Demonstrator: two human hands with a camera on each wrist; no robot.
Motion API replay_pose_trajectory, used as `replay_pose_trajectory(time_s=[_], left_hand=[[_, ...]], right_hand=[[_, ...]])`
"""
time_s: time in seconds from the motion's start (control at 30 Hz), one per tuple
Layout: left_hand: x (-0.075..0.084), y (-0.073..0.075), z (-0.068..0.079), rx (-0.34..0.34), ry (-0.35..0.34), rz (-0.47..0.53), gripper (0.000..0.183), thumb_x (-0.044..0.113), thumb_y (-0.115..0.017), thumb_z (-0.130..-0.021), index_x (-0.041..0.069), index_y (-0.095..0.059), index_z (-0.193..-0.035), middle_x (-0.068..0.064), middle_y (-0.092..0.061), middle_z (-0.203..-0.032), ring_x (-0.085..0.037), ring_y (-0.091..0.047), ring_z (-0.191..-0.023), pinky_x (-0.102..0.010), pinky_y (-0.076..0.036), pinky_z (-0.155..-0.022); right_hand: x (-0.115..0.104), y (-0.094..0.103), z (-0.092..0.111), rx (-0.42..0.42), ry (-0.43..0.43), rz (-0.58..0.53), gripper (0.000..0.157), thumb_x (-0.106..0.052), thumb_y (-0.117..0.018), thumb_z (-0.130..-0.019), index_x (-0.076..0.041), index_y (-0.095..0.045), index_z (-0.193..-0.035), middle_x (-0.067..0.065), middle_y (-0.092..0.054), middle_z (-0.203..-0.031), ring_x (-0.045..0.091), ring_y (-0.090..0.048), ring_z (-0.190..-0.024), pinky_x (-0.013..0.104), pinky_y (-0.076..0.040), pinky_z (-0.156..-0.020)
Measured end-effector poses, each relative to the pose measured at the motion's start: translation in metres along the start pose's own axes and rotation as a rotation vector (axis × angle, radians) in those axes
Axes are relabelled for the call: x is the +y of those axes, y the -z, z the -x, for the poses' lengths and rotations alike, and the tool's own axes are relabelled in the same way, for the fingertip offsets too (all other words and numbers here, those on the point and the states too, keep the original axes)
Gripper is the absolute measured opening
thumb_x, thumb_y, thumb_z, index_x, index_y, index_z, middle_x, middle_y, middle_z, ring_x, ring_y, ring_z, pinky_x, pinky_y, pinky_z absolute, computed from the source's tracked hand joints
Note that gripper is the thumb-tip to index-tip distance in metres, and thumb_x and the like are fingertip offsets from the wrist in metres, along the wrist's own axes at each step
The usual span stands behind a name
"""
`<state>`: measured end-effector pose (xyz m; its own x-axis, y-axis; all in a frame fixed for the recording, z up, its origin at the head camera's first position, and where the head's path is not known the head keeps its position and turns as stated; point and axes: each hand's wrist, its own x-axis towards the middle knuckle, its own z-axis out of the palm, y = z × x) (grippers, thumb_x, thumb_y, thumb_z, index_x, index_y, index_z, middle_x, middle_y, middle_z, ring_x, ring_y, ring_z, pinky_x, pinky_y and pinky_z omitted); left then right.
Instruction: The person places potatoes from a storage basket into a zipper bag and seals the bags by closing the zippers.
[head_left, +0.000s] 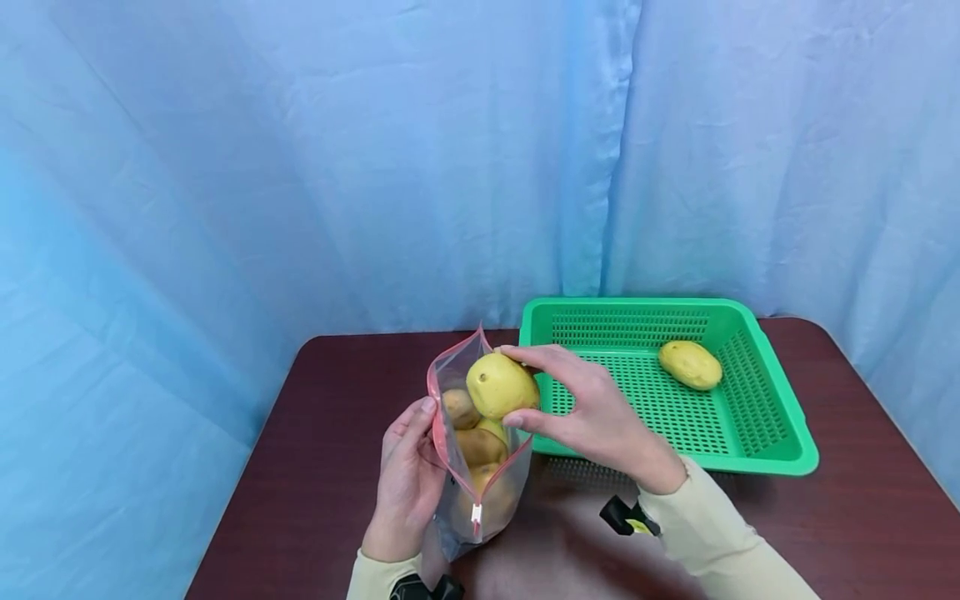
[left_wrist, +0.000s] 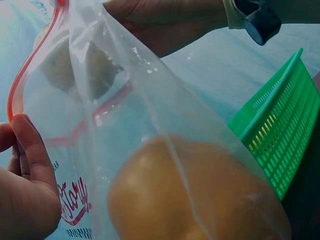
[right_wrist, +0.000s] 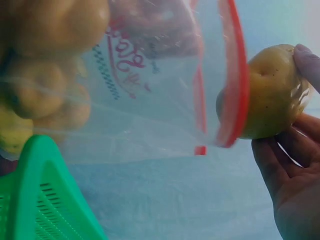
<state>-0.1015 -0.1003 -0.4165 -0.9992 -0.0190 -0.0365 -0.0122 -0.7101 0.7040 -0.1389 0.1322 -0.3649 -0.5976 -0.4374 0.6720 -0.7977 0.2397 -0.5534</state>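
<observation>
My left hand pinches the red-edged rim of a clear zip bag between thumb and fingers. Several potatoes lie inside the bag, seen through its plastic. With thumb and fingertips, my right hand grips a yellow potato at the bag's open mouth. In the right wrist view, this potato is partly behind the red rim. A white slider sits at the near corner of the zip. Red lettering is printed on the bag.
A green plastic basket stands on the dark red table, right of the bag. One potato lies in it, toward the right. Behind the table hangs a light blue curtain.
</observation>
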Motion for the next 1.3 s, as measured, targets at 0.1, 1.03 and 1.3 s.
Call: replay_pose_trajectory(time_s=[0.1,1.03,1.3], left_hand=[[0.0,0.0,0.001,0.001,0.002,0.012,0.025,0.007,-0.052,-0.108,0.01,-0.073,-0.095,0.002,-0.071,-0.077,-0.004,-0.068,-0.065,-0.017,-0.055,-0.059],[0.0,0.0,0.003,-0.03,-0.015,0.012,0.023,0.008,-0.051,-0.109,0.008,-0.072,-0.103,-0.001,-0.074,-0.088,-0.008,-0.073,-0.077,-0.022,-0.06,-0.07],[0.001,-0.001,0.005,-0.001,-0.023,0.031,0.024,0.006,-0.052,-0.108,0.008,-0.073,-0.097,0.001,-0.072,-0.081,-0.004,-0.068,-0.067,-0.018,-0.056,-0.061]], right_hand=[[0.0,-0.008,-0.001,0.001,0.023,0.012,0.067,-0.055,-0.071,-0.091,-0.007,-0.063,-0.137,0.005,-0.067,-0.133,0.019,-0.064,-0.118,0.032,-0.057,-0.091],[0.008,-0.038,-0.006,-0.031,0.093,0.371,0.047,-0.036,-0.082,-0.088,-0.003,-0.074,-0.122,0.01,-0.075,-0.12,0.027,-0.069,-0.116,0.043,-0.057,-0.095],[0.021,-0.023,0.011,0.155,-0.044,0.354,0.041,-0.035,-0.069,-0.101,-0.001,-0.071,-0.124,0.013,-0.072,-0.122,0.03,-0.068,-0.112,0.05,-0.057,-0.092]])
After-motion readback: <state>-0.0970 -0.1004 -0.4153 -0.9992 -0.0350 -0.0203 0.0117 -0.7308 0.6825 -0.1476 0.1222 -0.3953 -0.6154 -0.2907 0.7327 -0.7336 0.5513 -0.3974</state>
